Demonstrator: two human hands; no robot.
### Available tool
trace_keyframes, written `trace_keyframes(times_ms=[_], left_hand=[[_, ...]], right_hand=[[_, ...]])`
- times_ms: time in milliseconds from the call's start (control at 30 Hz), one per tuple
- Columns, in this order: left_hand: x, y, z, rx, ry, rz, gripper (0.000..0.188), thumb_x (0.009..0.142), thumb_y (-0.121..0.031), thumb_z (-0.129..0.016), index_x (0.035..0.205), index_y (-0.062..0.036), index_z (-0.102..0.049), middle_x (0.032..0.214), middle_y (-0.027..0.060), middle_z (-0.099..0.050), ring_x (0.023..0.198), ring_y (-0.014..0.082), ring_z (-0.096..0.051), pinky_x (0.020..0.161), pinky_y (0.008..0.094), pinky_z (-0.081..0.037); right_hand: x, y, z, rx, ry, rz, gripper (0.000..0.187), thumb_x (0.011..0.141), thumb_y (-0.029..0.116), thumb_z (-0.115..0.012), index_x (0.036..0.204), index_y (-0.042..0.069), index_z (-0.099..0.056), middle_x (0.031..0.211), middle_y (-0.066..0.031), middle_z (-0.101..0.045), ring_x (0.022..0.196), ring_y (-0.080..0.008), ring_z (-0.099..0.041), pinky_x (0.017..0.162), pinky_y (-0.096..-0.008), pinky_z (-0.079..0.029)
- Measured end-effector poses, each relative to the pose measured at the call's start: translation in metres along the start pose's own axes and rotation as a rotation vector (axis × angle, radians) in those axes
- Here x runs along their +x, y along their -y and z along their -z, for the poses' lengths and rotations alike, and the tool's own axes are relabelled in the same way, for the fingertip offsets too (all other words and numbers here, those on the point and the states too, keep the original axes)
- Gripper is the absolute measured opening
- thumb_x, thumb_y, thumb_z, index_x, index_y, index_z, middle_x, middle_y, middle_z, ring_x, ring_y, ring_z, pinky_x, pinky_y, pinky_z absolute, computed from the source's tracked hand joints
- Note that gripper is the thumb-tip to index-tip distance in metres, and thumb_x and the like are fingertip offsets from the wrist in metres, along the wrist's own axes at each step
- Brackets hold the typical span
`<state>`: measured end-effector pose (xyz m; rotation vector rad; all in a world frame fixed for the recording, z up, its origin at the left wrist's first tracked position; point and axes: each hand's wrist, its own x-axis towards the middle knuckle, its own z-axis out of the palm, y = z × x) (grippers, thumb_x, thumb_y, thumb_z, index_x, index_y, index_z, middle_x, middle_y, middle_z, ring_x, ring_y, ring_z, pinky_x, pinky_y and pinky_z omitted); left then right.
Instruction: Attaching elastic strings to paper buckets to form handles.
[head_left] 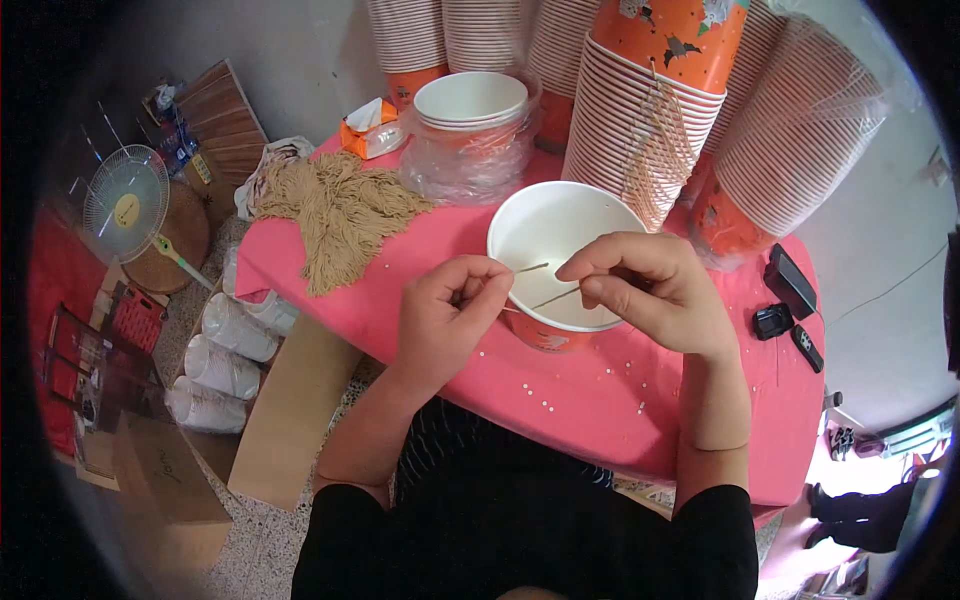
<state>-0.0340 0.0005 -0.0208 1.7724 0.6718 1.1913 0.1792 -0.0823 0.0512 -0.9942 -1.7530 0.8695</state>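
In front of me, a paper bucket point(552, 215), white inside and orange outside, stands on the pink-covered table. My left hand point(455, 312) is closed at its near left rim, pinching a thin tan cord point(531, 268) whose short end sticks out over the opening. Over the right side of the bucket, my right hand point(655, 290) pinches another length of cord point(556, 297) with thumb and finger. Whether both lengths are one cord cannot be seen. A heap of tan cords point(340, 210) lies on the table to the left.
Behind the bucket rises a tall bucket stack point(640, 110) with cords hanging down its side. A plastic-wrapped bucket stack point(470, 130) and an orange tissue pack point(372, 128) stand farther back. Black small items point(790, 290) lie at right. Cardboard point(295, 410) leans by the table's left edge.
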Motion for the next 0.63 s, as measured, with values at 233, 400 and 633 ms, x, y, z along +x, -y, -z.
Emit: trace_keyframes(times_ms=[233, 400, 633], left_hand=[[-0.002, -0.006, -0.008, 0.006, 0.112, -0.043, 0.008, 0.086, -0.002, -0.069, 0.094, -0.0013, -0.071, 0.054, -0.0080, -0.039, 0.051, 0.0004, -0.034, 0.046, 0.0222, -0.026], [-0.003, -0.013, -0.007, 0.052, 0.188, -0.019, 0.010, 0.083, -0.002, -0.070, 0.093, -0.0029, -0.072, 0.053, -0.0074, -0.036, 0.050, 0.0006, -0.033, 0.046, 0.0233, -0.027], [-0.004, -0.008, -0.016, 0.121, 0.196, 0.023, 0.013, 0.080, -0.004, -0.073, 0.093, -0.0045, -0.072, 0.052, -0.0070, -0.036, 0.049, 0.0018, -0.034, 0.046, 0.0229, -0.029]], right_hand=[[0.003, -0.004, -0.007, -0.006, -0.063, 0.069, 0.015, 0.092, -0.001, -0.061, 0.105, -0.005, -0.067, 0.095, -0.0069, -0.067, 0.080, -0.0103, -0.063, 0.070, -0.0221, -0.050], [0.005, -0.011, -0.007, -0.009, -0.065, 0.083, 0.016, 0.092, -0.003, -0.059, 0.107, -0.005, -0.066, 0.097, -0.0081, -0.067, 0.082, -0.0112, -0.064, 0.073, -0.0235, -0.052], [0.008, -0.022, -0.013, 0.049, -0.130, 0.095, 0.016, 0.094, 0.000, -0.057, 0.107, -0.001, -0.066, 0.083, -0.0029, -0.065, 0.079, -0.0067, -0.062, 0.070, -0.0214, -0.049]])
